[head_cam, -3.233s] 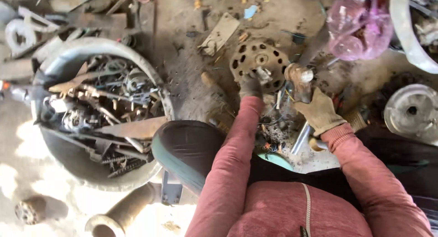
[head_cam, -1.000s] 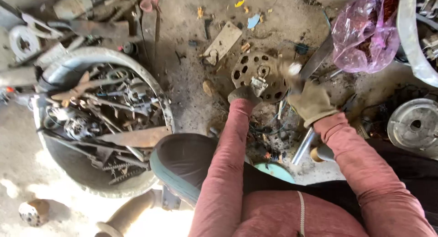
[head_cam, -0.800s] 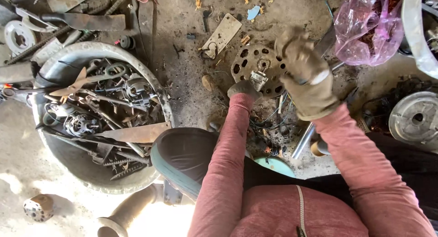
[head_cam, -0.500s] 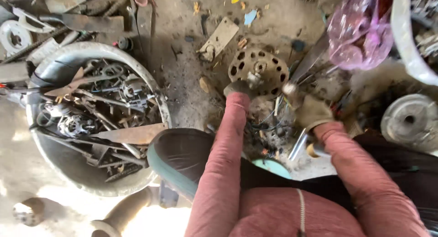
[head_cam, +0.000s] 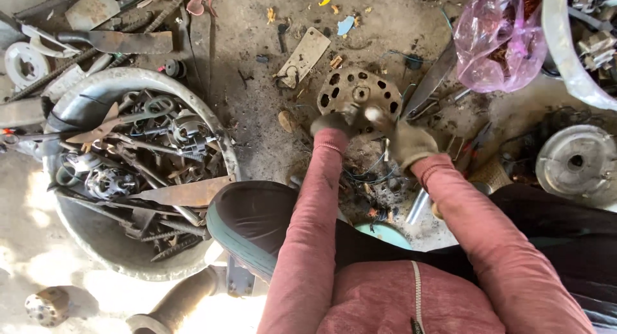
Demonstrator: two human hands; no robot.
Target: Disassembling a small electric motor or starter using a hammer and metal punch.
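In the head view, the round perforated metal disc point(head_cam: 358, 97) lay on the dirty floor point(head_cam: 257, 109), right of the big basin of scrap metal point(head_cam: 138, 173). The gloved left hand point(head_cam: 333, 123) rested on the near edge of the disc with fingers curled. The gloved right hand point(head_cam: 406, 140) was just beside it, but I cannot tell if its fingers gripped anything.

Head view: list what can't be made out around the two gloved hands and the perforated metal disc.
- Right hand: motion-blurred; what it grips is unclear.
- Left hand: it covers the near rim of the perforated metal disc, so its grip is hidden.
- Pink plastic bag: contents unclear through the film.
- Scrap tub: lower layers buried under the pile.
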